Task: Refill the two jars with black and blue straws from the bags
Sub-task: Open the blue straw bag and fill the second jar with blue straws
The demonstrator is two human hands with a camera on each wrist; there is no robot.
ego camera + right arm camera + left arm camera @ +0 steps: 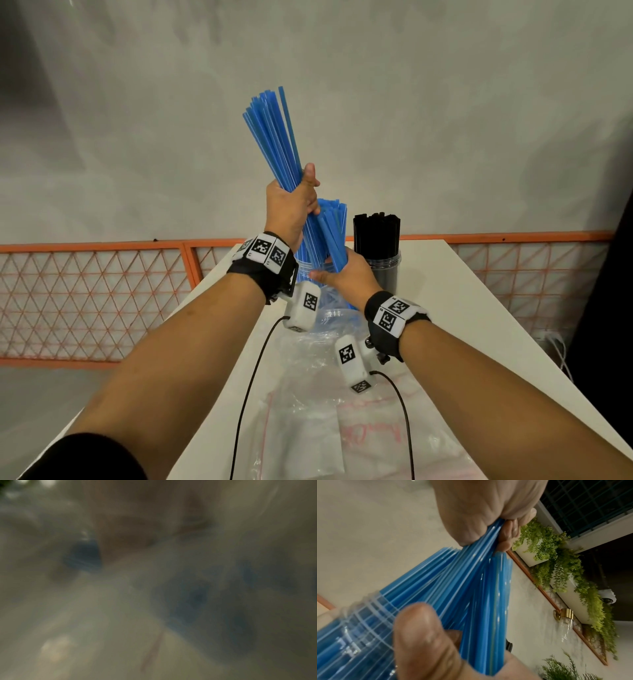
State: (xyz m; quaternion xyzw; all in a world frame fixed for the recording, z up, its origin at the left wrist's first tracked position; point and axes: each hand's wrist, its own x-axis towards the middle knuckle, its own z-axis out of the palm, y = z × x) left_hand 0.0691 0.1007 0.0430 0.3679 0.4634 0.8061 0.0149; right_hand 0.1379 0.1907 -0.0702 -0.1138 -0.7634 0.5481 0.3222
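Note:
My left hand (294, 202) grips a thick bundle of blue straws (270, 137), raised and tilted left above the clear jar (305, 269). In the left wrist view the bundle's lower ends (467, 566) run down into the jar's threaded mouth (359, 618). My right hand (342, 274) holds a smaller bunch of blue straws (330, 233) beside the jar, its thumb (423, 635) against the jar's neck. Right of it, the second jar (385, 270) stands packed with black straws (376, 229). The right wrist view is a blur of plastic and blue smudges.
Crumpled clear plastic bags (308, 411) with red print lie on the white table (462, 325) in front of the jars, under my wrists. Two black cables trail over them. An orange mesh railing (102, 291) runs behind the table.

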